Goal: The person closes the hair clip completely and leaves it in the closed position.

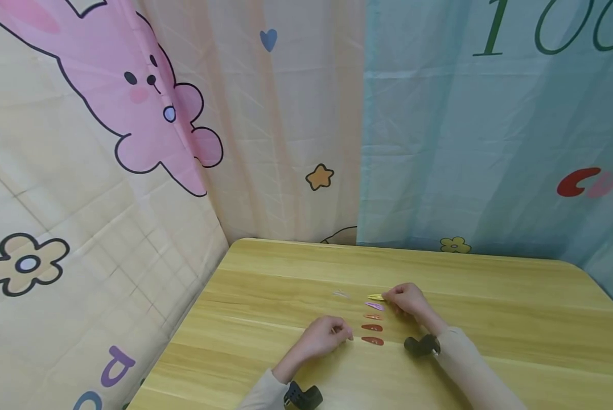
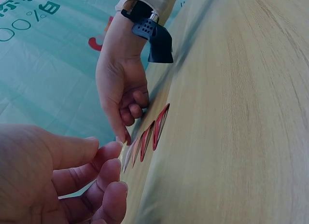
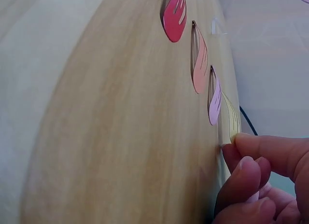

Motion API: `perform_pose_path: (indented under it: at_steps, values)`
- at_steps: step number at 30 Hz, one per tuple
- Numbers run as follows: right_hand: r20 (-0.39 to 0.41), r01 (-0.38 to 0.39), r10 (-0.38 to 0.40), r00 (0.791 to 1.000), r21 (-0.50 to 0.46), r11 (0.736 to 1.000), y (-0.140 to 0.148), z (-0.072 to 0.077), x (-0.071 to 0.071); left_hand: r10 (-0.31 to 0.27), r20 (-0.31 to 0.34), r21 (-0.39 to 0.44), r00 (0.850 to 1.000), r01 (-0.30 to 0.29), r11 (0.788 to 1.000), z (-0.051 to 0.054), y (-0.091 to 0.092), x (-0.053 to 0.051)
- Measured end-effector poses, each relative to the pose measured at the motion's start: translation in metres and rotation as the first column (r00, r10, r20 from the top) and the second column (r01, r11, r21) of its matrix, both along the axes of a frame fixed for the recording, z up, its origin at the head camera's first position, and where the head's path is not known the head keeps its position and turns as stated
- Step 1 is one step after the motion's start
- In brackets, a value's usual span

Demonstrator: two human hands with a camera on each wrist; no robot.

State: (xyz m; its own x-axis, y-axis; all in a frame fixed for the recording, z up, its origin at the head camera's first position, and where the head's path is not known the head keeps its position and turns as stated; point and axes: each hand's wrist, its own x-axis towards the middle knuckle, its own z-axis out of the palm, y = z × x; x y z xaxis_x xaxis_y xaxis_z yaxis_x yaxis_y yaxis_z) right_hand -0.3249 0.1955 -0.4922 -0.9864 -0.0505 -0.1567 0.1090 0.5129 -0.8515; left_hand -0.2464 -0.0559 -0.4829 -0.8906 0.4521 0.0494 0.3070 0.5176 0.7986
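My right hand (image 1: 408, 298) pinches the wide end of a yellow snap hair clip (image 3: 232, 119) between thumb and index finger, at the far end of a column of clips. Below it lie a lilac hair clip (image 1: 374, 306), an orange-pink one (image 1: 373, 316) and two red hair clips, the upper (image 1: 372, 327) and the lower (image 1: 373, 341). Left of the column hovers my left hand (image 1: 326, 335), its fingers loosely bent. In the left wrist view nothing shows between its thumb and fingers.
A small whitish item (image 1: 341, 294), too small to make out, lies left of the yellow clip on the wooden table (image 1: 265, 285). Printed curtains (image 1: 286, 114) hang behind the table and along its left side. Each wrist wears a dark camera mount.
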Motion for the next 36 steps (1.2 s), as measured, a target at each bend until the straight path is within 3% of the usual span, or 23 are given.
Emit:
perform_pose_path:
  at_steps: [11,22,28,33,36]
  values:
    - [0.000,0.018,-0.018,1.000,-0.021,1.000,-0.002,0.001,0.000,-0.007,0.004,-0.008,1.000,0.007,1.000,0.003,0.000,0.000]
    - [-0.023,0.019,-0.019,1.000,-0.005,1.000,-0.003,0.001,0.005,0.061,-0.037,-0.049,0.997,-0.062,0.997,0.003,-0.003,-0.006]
    - [-0.037,0.023,-0.024,0.999,-0.026,0.999,-0.004,0.001,0.009,0.081,-0.064,-0.025,0.995,-0.083,0.996,0.002,-0.002,-0.014]
    - [-0.052,0.019,-0.021,0.998,-0.046,0.999,-0.004,0.002,0.018,0.106,-0.068,0.011,0.992,-0.105,0.994,-0.003,-0.003,-0.024]
    - [-0.066,0.011,-0.015,0.998,-0.056,0.998,-0.004,0.002,0.024,0.136,-0.104,0.021,0.985,-0.134,0.991,-0.008,-0.005,-0.032]
